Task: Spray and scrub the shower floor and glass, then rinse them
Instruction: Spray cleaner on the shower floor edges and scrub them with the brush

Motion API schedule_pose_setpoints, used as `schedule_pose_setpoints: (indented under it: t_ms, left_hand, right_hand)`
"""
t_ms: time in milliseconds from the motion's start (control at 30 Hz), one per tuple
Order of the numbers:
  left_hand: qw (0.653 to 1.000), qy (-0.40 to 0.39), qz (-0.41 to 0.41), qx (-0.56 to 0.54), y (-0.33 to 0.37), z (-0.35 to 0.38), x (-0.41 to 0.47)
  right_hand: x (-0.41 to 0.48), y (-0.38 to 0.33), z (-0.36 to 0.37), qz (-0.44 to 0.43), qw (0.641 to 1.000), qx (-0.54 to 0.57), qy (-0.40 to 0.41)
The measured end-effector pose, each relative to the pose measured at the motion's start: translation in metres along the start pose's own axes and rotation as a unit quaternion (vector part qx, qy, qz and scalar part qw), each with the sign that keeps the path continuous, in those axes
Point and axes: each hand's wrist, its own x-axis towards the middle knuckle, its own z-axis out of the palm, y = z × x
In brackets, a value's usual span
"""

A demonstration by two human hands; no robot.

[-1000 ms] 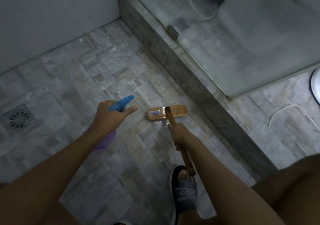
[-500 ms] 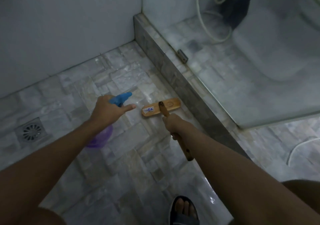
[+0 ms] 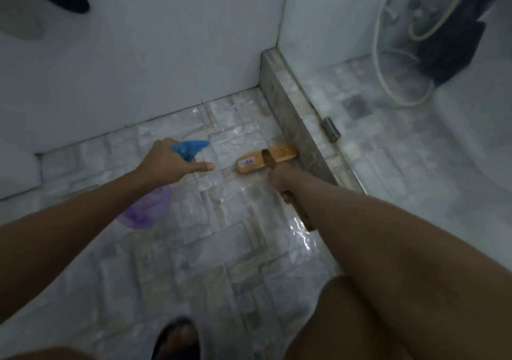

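A wet grey stone-tile floor [image 3: 243, 249] fills the frame, shut off on the right by a clear glass shower panel [image 3: 401, 143] that stands on a raised grey stone kerb [image 3: 293, 121]. A long-handled wooden scrub brush [image 3: 266, 158] sits bristles-down on the tiles. Its oblong head lies crosswise, with its right end against the foot of the kerb, and its handle runs back toward the person. The glass therefore rises just to the right of the brush, above and beyond the kerb, nearer the brush arm than the bottle arm, so the next reach probably goes up and rightward. A purple plastic spray bottle with a blue trigger head [image 3: 149, 207] hangs to the left of the brush, nozzle aimed at the tiles beside the brush head. The right hand [image 3: 279, 177] is wrapped round the brush handle close behind the head. The left hand [image 3: 169, 163] grips the bottle's neck, with one finger stretched out toward the brush.
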Motion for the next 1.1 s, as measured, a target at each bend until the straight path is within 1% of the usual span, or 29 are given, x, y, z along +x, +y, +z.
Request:
schedule_pose_setpoints:
  t_ms: [100, 167, 233, 300, 367, 400, 500, 600, 667, 733, 800, 867, 967, 1033, 1100]
  left_hand:
    - [0.999, 0.046, 0.005, -0.023, -0.021, 0.017, -0.01]
    - [0.996, 0.08, 0.012, -0.025, -0.035, 0.026, -0.022]
    - [0.994, 0.103, 0.007, -0.039, -0.053, 0.033, -0.029]
    - [0.984, 0.123, -0.039, -0.125, -0.061, 0.042, -0.037]
    - [0.968, 0.139, -0.075, -0.194, -0.067, 0.046, -0.046]
    - [0.964, 0.145, -0.082, -0.205, -0.071, 0.048, -0.049]
    - [0.962, 0.164, -0.095, -0.197, -0.079, 0.05, -0.06]
    - [0.968, 0.171, -0.098, -0.154, -0.092, 0.054, -0.071]
    - [0.968, 0.178, -0.097, -0.149, -0.098, 0.053, -0.076]
    - [0.963, 0.179, -0.105, -0.172, -0.106, 0.05, -0.081]
    - [0.96, 0.17, -0.115, -0.193, -0.115, 0.05, -0.085]
    - [0.959, 0.166, -0.118, -0.199, -0.121, 0.053, -0.087]
    - [0.963, 0.181, -0.106, -0.167, -0.127, 0.059, -0.092]
    - [0.964, 0.194, -0.099, -0.152, -0.131, 0.06, -0.095]
    - [0.963, 0.208, -0.087, -0.149, -0.133, 0.057, -0.097]
  right_hand:
    - [0.014, -0.001, 0.006, -0.023, 0.999, 0.039, 0.012]
    - [0.002, 0.013, 0.011, -0.027, 0.999, 0.045, 0.009]
    - [-0.017, 0.032, 0.017, -0.009, 1.0, 0.004, -0.009]
    - [-0.037, 0.044, 0.026, -0.002, 0.999, -0.037, -0.027]
    - [-0.041, 0.042, 0.035, -0.014, 0.999, -0.036, -0.031]
    - [-0.039, 0.033, 0.035, -0.018, 0.999, -0.029, -0.024]
    - [-0.02, 0.008, 0.036, -0.033, 0.999, -0.017, -0.02]
    - [-0.03, 0.024, 0.044, -0.054, 0.997, -0.026, -0.039]
    - [-0.046, 0.056, 0.057, -0.061, 0.992, -0.088, -0.062]
    - [-0.05, 0.072, 0.064, -0.07, 0.985, -0.139, -0.071]
    - [-0.034, 0.052, 0.066, -0.087, 0.985, -0.135, -0.065]
    - [-0.017, 0.013, 0.068, -0.104, 0.987, -0.109, -0.051]
    - [0.004, -0.022, 0.077, -0.13, 0.988, -0.077, -0.034]
    - [-0.003, -0.004, 0.082, -0.133, 0.986, -0.091, -0.04]
    - [-0.029, 0.034, 0.087, -0.125, 0.983, -0.124, -0.055]
